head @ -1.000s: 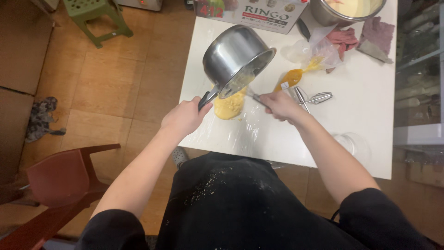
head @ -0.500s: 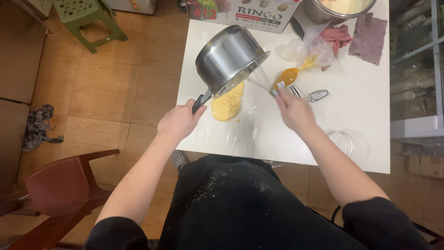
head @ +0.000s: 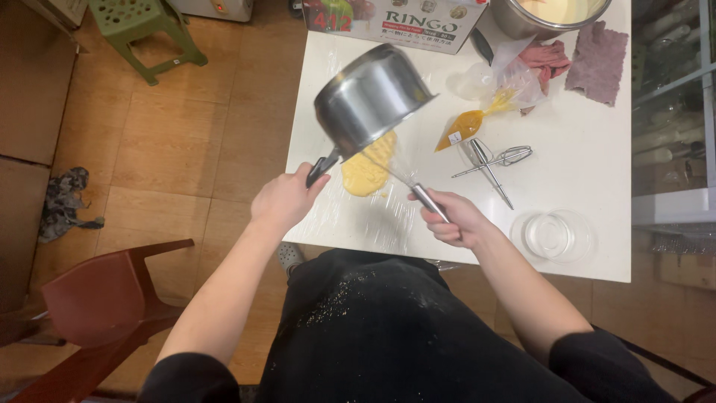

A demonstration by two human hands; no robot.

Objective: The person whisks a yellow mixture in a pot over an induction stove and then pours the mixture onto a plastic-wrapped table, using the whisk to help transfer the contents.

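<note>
L fingers (head: 309, 177): wrapped tight round the dark handle of a steel saucepan (head: 369, 97); left hand (head: 283, 201) just off the surface's near-left edge.
R fingers (head: 440, 224): closed round the metal handle of a utensil (head: 418, 190); its working end is blurred, can't tell what kind. Right hand (head: 456, 220) over the surface's near edge.
Saucepan: held up in the air, tipped hard, mouth facing down and right, above the yellow heap.
Yellow mixture (head: 367, 168): soft heap on clear plastic wrap (head: 373, 216) spread over the white surface (head: 589, 149), directly under the pan rim, between both hands.
Utensil tip: reaches up toward pan rim and heap.
Nearby, right of heap: piping bag (head: 477, 119) w/ orange-yellow filling, two metal beaters (head: 496, 160) lying loose, empty glass bowl (head: 556, 235) near the front edge.
Far edge: printed carton (head: 395, 22), steel bowl (head: 552, 15) w/ pale batter, pink cloth (head: 548, 60), mauve cloth (head: 600, 63).
Floor: green stool (head: 142, 30), reddish chair (head: 104, 298).
</note>
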